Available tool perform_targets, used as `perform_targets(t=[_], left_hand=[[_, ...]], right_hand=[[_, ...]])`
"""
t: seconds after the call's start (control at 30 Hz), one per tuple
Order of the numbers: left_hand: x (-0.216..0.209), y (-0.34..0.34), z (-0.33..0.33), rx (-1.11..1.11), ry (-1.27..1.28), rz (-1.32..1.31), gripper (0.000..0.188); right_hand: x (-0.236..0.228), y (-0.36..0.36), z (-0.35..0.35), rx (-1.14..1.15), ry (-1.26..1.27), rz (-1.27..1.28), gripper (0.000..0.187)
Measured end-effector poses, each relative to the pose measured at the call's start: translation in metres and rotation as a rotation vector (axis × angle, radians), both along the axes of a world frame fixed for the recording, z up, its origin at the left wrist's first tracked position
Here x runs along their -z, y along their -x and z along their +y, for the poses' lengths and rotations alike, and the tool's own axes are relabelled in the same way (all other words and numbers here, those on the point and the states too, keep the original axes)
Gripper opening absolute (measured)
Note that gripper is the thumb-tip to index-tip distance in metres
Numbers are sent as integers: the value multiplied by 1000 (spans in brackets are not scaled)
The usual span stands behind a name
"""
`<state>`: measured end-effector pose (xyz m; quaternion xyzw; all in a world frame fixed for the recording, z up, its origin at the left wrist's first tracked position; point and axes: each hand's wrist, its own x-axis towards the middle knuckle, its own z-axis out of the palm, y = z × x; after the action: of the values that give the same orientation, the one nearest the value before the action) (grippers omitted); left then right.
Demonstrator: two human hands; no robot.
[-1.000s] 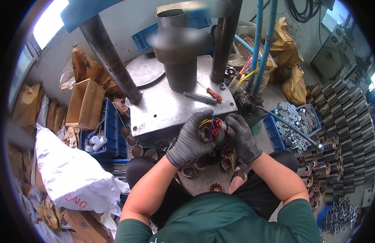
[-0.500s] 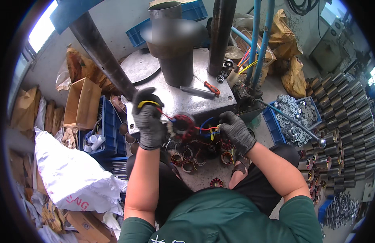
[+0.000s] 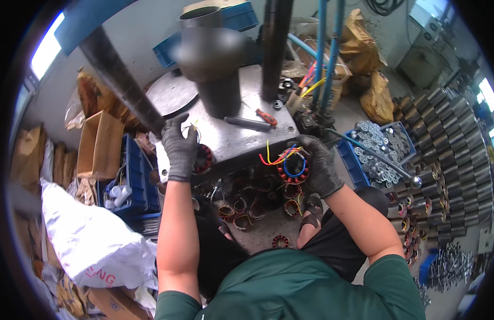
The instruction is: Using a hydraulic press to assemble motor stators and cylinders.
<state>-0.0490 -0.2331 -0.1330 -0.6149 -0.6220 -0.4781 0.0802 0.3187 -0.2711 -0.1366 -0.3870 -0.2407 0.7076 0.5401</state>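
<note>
My left hand (image 3: 179, 152), in a dark grey glove, is at the front left of the metal press plate (image 3: 225, 137). It holds a ring-shaped motor stator (image 3: 203, 159) with red windings against its palm side, the hand partly covering it. Thin wire ends show by the thumb. My gloved right hand (image 3: 322, 166) grips another stator (image 3: 294, 172) by its right side, in front of the plate's right corner. Red, yellow and blue lead wires (image 3: 276, 158) stick out from its top to the left, and a blue wire loops over its opening.
Several stators (image 3: 240, 205) lie on the floor between my feet. On the plate stand a dark cylinder (image 3: 219, 98), a grey rod (image 3: 248, 124) and an orange-handled screwdriver (image 3: 267, 117). Blue crates flank me; the right crate (image 3: 353, 168) holds metal discs. Metal tubes (image 3: 449, 154) are stacked at right.
My hands were at one stator's wires, mid-front. Now the hands hold separate stators, the left lower by the plate's left edge, the right slightly further right. The view has shifted slightly.
</note>
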Motion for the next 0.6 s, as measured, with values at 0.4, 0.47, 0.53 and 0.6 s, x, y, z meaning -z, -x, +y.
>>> perform_targets(t=[0.4, 0.47, 0.53, 0.6], left_hand=[[42, 29, 12, 206, 179, 72, 74], [71, 39, 54, 80, 111, 131, 65], [21, -20, 30, -218, -153, 579, 56], [9, -8, 15, -104, -258, 511, 50]], right_hand=[[-13, 9, 7, 228, -265, 12, 14], [-15, -5, 2, 195, -193, -140, 11], [-6, -6, 1, 234, -330, -202, 14], [-30, 15, -9, 191, -188, -202, 17]])
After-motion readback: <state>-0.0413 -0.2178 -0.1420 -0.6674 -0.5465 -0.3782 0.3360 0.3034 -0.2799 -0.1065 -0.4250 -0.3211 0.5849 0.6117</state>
